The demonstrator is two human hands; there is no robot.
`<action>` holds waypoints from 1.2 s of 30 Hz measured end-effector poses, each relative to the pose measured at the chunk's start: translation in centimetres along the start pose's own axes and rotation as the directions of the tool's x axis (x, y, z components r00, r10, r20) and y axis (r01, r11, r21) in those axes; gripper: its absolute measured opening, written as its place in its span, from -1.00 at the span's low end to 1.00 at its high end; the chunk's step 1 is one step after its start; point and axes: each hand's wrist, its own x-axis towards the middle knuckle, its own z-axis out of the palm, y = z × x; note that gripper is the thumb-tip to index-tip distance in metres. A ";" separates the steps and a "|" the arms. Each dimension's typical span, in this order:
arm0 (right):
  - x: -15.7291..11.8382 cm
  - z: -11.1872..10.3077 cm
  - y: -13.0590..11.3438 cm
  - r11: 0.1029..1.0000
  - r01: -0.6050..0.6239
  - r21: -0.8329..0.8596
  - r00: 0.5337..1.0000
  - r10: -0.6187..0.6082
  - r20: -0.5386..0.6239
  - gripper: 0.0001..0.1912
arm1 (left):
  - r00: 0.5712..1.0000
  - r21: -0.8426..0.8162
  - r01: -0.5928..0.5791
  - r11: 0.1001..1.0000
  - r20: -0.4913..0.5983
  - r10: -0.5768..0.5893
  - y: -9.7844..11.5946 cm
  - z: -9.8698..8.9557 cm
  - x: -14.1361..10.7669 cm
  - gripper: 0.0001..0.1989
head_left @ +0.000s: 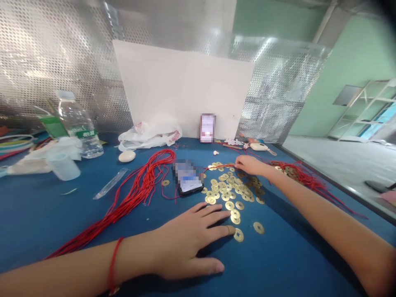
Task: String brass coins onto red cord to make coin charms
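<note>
My left hand [192,235], with a red string bracelet on its wrist, lies flat with its fingers spread on the blue tabletop [272,264]. Its fingertips reach the near left edge of a scattered heap of gold coins with square holes [227,187]. Beyond the heap, my right hand [247,165] pinches a twisted red cord [224,166], which runs left across a few coins toward the phone. Its fingertips are partly hidden. A long bundle of red cords [136,189] lies to the left.
A black phone [188,178] lies beside the coins, and another phone [207,128] leans against a white board [185,86]. Red cords with coins [297,171] are piled at right. A water bottle [81,128], plastic bag [151,135] and frosted cup [64,166] stand at left.
</note>
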 end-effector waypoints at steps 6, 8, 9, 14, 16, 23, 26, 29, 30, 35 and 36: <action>-0.2 0.3 -0.2 0.999 0.024 -0.032 0.999 -0.025 -0.024 -0.83 | 1.000 0.008 0.004 1.000 -0.001 -0.004 0.0 0.0 0.0 -0.44; -0.3 0.2 -0.5 0.996 0.037 -0.080 0.997 -0.041 -0.059 -0.83 | 1.000 0.014 0.002 1.000 -0.007 -0.002 0.0 0.0 0.0 -0.44; -0.3 0.1 -0.6 0.995 0.030 -0.095 0.996 -0.038 -0.082 -0.82 | 1.000 0.016 0.003 1.000 -0.007 -0.003 0.0 0.0 0.0 -0.44; 0.0 -0.7 -0.9 0.997 0.026 0.078 0.977 -0.009 -0.212 -0.87 | 1.000 0.015 0.001 1.000 -0.005 -0.001 0.0 -0.1 0.0 -0.43; 0.2 -1.2 -0.7 0.962 0.050 0.268 0.969 0.018 -0.246 -0.88 | 1.000 0.016 0.002 1.000 0.004 -0.002 0.0 -0.1 0.0 -0.43; 0.2 -2.2 -0.7 0.538 0.059 0.841 0.976 0.146 -0.162 -0.82 | 1.000 -0.008 0.017 1.000 0.026 -0.017 0.0 -0.2 0.0 -0.42; -0.1 -2.5 -1.0 0.429 0.057 0.902 0.988 0.104 -0.112 -0.74 | 1.000 -0.026 0.016 1.000 0.025 -0.016 0.0 -0.2 0.0 -0.42; -0.4 -3.2 -1.4 0.384 0.063 0.921 0.992 0.075 -0.099 -0.67 | 0.999 -0.037 0.016 0.999 0.039 -0.014 0.0 -0.2 0.1 -0.41; -0.5 -3.5 -1.5 0.367 0.066 0.928 0.992 0.078 -0.101 -0.66 | 0.999 -0.039 0.018 0.999 0.044 -0.016 0.0 -0.3 0.1 -0.41; -1.1 -5.4 -2.0 0.270 0.111 0.957 0.974 0.160 -0.158 -0.70 | 0.999 -0.035 0.022 0.999 0.044 -0.021 0.0 -0.2 0.1 -0.42; -1.2 -5.7 -2.1 0.255 0.126 0.959 0.970 0.173 -0.173 -0.71 | 0.999 -0.034 0.021 0.999 0.041 -0.020 -0.1 -0.2 0.1 -0.42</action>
